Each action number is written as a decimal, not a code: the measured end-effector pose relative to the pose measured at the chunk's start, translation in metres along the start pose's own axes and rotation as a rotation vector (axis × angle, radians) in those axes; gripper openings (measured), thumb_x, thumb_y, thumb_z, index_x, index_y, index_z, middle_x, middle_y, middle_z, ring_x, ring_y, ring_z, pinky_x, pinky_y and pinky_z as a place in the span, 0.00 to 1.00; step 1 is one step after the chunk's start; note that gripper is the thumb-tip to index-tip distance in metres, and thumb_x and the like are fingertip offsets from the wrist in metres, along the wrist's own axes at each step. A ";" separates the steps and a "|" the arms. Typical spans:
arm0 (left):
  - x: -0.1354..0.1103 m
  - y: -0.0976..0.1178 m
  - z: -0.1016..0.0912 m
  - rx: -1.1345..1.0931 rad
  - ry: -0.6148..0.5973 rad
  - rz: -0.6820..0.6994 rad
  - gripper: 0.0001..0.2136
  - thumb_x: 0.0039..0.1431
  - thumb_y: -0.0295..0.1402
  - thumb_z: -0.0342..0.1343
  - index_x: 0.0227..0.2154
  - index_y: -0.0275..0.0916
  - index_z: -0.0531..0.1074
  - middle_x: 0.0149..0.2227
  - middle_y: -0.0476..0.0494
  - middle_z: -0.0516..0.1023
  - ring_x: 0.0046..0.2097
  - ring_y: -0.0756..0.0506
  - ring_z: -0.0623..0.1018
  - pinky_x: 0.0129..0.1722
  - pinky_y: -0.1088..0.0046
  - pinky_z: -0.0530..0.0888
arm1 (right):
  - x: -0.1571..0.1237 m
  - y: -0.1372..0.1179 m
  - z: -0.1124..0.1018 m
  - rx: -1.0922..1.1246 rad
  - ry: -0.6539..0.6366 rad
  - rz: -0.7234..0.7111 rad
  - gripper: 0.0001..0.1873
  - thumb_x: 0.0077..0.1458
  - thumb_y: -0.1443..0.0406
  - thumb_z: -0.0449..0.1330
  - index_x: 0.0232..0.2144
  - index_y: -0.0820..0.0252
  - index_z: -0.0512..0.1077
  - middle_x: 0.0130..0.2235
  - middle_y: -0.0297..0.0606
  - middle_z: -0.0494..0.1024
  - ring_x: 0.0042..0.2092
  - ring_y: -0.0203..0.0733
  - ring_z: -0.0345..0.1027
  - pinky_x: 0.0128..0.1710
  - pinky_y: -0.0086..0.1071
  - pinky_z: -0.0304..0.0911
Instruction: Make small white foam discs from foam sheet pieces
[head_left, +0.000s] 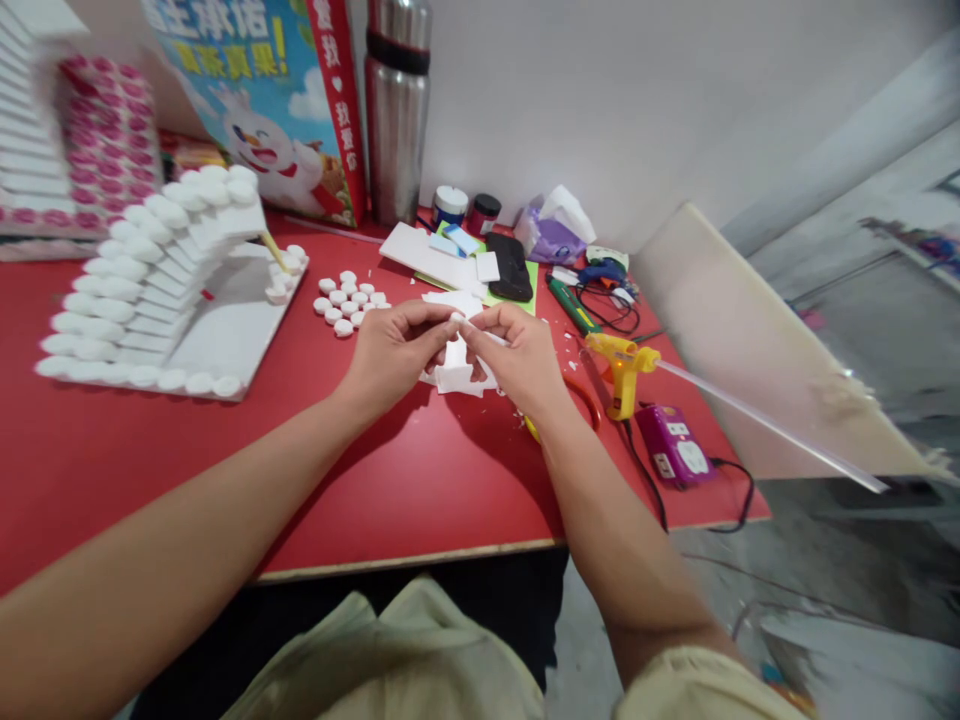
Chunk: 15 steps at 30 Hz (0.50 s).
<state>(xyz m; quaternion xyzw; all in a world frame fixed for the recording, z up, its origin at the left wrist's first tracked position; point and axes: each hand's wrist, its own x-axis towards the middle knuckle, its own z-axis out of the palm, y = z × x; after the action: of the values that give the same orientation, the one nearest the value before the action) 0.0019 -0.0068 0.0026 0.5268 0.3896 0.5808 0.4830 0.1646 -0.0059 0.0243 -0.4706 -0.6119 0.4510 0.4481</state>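
Note:
Over the red table my left hand (397,352) and my right hand (520,352) meet, fingertips pinched together on a small white piece (457,318). Its exact shape is mostly hidden by the fingers. Just under them is a folded white strip (454,376), lying over flat white sheets; whether the fingers touch it I cannot tell. Left of my left hand lies a cluster of round white discs (343,308). Farther left stands a white stepped model (150,290) edged with rounded white pieces.
A yellow glue gun (621,370) with a long clear stick, a purple power socket (676,447) and cables lie on the right. Orange-handled scissors (585,398) sit partly behind my right wrist. At the back stand a steel flask (399,120), jars and a printed box (262,110).

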 end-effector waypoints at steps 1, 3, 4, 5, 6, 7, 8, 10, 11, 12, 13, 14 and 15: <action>-0.001 -0.001 0.001 0.020 0.007 0.031 0.05 0.56 0.32 0.67 0.34 0.36 0.84 0.24 0.49 0.77 0.22 0.53 0.71 0.21 0.77 0.69 | -0.002 -0.001 0.002 -0.052 0.047 -0.024 0.18 0.56 0.52 0.71 0.30 0.56 0.70 0.21 0.27 0.74 0.19 0.33 0.66 0.20 0.29 0.61; -0.002 -0.002 0.003 0.072 0.029 0.117 0.05 0.58 0.31 0.66 0.35 0.37 0.84 0.26 0.48 0.79 0.22 0.53 0.72 0.22 0.76 0.69 | -0.006 -0.002 0.007 -0.106 0.122 -0.073 0.17 0.58 0.54 0.69 0.29 0.55 0.69 0.21 0.27 0.73 0.19 0.34 0.65 0.19 0.29 0.59; -0.003 -0.002 0.003 0.104 0.042 0.167 0.05 0.59 0.30 0.65 0.35 0.37 0.85 0.28 0.47 0.79 0.22 0.53 0.72 0.22 0.76 0.70 | -0.007 -0.002 0.010 -0.117 0.146 -0.096 0.16 0.58 0.54 0.69 0.29 0.55 0.69 0.21 0.27 0.74 0.20 0.34 0.66 0.19 0.29 0.59; -0.004 -0.001 0.004 0.142 0.053 0.219 0.05 0.60 0.30 0.64 0.36 0.38 0.85 0.29 0.47 0.80 0.23 0.53 0.73 0.23 0.75 0.70 | -0.009 -0.002 0.011 -0.120 0.161 -0.117 0.15 0.58 0.55 0.69 0.29 0.55 0.69 0.23 0.28 0.74 0.21 0.34 0.67 0.20 0.29 0.60; -0.004 -0.001 0.004 0.184 0.062 0.274 0.05 0.61 0.29 0.63 0.36 0.38 0.85 0.31 0.46 0.81 0.25 0.52 0.74 0.25 0.75 0.72 | -0.010 -0.002 0.013 -0.117 0.168 -0.134 0.15 0.58 0.55 0.69 0.29 0.55 0.69 0.24 0.29 0.75 0.23 0.35 0.68 0.21 0.29 0.60; -0.005 -0.001 0.004 0.228 0.070 0.331 0.06 0.62 0.28 0.63 0.36 0.39 0.85 0.32 0.46 0.82 0.26 0.51 0.75 0.28 0.74 0.73 | -0.010 -0.001 0.014 -0.110 0.169 -0.145 0.14 0.58 0.56 0.69 0.29 0.55 0.70 0.25 0.31 0.76 0.25 0.35 0.70 0.23 0.29 0.62; -0.005 -0.001 0.004 0.273 0.077 0.387 0.06 0.62 0.28 0.62 0.36 0.39 0.85 0.31 0.46 0.82 0.29 0.50 0.76 0.30 0.74 0.75 | -0.011 -0.001 0.014 -0.099 0.166 -0.149 0.14 0.58 0.56 0.69 0.29 0.56 0.70 0.26 0.31 0.77 0.26 0.36 0.71 0.24 0.29 0.63; -0.006 -0.001 0.004 0.359 0.092 0.486 0.08 0.64 0.26 0.61 0.36 0.39 0.86 0.30 0.46 0.81 0.32 0.49 0.78 0.35 0.73 0.76 | -0.011 0.000 0.014 -0.069 0.145 -0.141 0.15 0.58 0.55 0.68 0.30 0.56 0.70 0.27 0.32 0.78 0.27 0.37 0.73 0.25 0.29 0.65; -0.006 -0.002 0.004 0.397 0.097 0.524 0.09 0.65 0.26 0.60 0.37 0.39 0.86 0.30 0.45 0.81 0.33 0.49 0.79 0.36 0.73 0.77 | -0.011 0.000 0.014 -0.051 0.130 -0.132 0.15 0.59 0.53 0.68 0.31 0.56 0.70 0.27 0.32 0.78 0.27 0.37 0.73 0.25 0.29 0.65; -0.007 -0.003 0.004 0.427 0.099 0.549 0.10 0.66 0.26 0.59 0.39 0.39 0.86 0.32 0.44 0.82 0.34 0.49 0.79 0.37 0.73 0.77 | -0.011 0.000 0.014 -0.034 0.115 -0.123 0.16 0.60 0.52 0.67 0.32 0.56 0.71 0.27 0.32 0.78 0.26 0.36 0.73 0.25 0.29 0.66; -0.008 -0.004 0.004 0.449 0.094 0.561 0.11 0.66 0.26 0.57 0.41 0.38 0.86 0.34 0.43 0.82 0.34 0.49 0.80 0.38 0.72 0.77 | -0.011 0.000 0.013 -0.019 0.101 -0.113 0.18 0.60 0.50 0.67 0.32 0.56 0.71 0.27 0.32 0.79 0.25 0.36 0.72 0.25 0.29 0.66; -0.009 -0.005 0.005 0.460 0.081 0.564 0.12 0.67 0.26 0.56 0.43 0.38 0.85 0.36 0.42 0.83 0.35 0.49 0.80 0.38 0.72 0.78 | -0.011 0.000 0.013 -0.005 0.090 -0.107 0.19 0.60 0.49 0.67 0.32 0.56 0.71 0.26 0.31 0.78 0.24 0.35 0.71 0.24 0.29 0.66; -0.010 -0.006 0.006 0.457 0.063 0.555 0.12 0.68 0.27 0.56 0.46 0.38 0.85 0.39 0.41 0.83 0.35 0.49 0.80 0.38 0.72 0.78 | -0.011 -0.001 0.012 0.005 0.083 -0.103 0.20 0.60 0.48 0.67 0.32 0.56 0.70 0.26 0.30 0.78 0.23 0.34 0.71 0.23 0.29 0.66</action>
<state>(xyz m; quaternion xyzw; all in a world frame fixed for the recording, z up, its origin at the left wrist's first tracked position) 0.0082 -0.0152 -0.0052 0.6886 0.3664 0.6038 0.1644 0.1547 -0.0182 0.0218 -0.4554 -0.6151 0.4091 0.4969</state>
